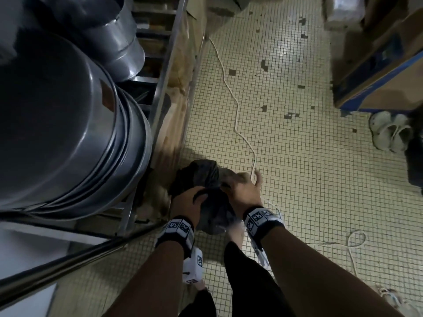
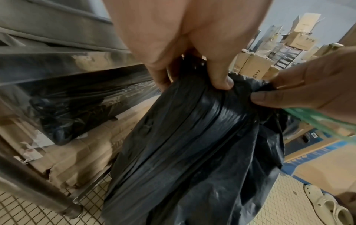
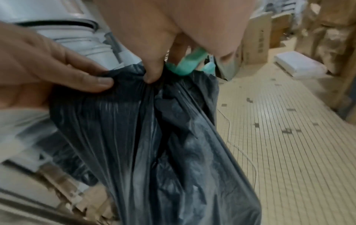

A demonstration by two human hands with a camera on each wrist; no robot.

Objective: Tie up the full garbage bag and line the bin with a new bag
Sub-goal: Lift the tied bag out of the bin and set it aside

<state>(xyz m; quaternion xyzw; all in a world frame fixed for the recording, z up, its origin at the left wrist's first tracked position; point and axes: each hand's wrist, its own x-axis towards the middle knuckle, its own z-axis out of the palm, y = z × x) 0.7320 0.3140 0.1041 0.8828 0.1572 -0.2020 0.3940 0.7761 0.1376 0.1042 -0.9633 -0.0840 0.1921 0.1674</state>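
While hands (image 1: 217, 193) pinch bag (image 2: 192, 144), rack (image 1: 164, 72) beside

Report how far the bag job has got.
Done: the black bag is out of any bin, its top gathered. In hand: the left hand and right hand pinch the bunched neck; the right also holds a green strip. Left: no knot shows yet; no bin in view to line.
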